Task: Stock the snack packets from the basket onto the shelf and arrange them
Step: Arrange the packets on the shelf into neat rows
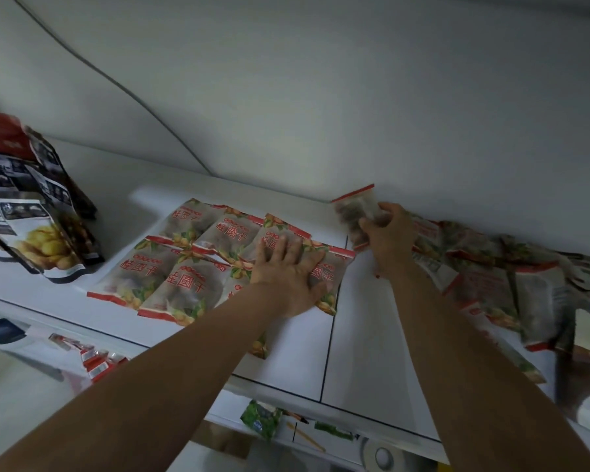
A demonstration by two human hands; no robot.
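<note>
Head view: right hand (387, 233) grips a packet (355, 212) upright by the wall, red seal up; left hand (288, 270) lies flat, fingers spread, on packets (191, 264) fanned across the shelf (355, 352).

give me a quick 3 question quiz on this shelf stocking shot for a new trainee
1. True or false: the left hand lies flat, fingers spread, on the laid-out packets.
2. What does the right hand grip near the back wall? A) a red-edged packet B) a green bag C) nothing
3. Fill in: the dark stand-up pouches stand at the ____ end of the shelf, as the person sees it.

Key: 1 true; 2 A; 3 left
</note>
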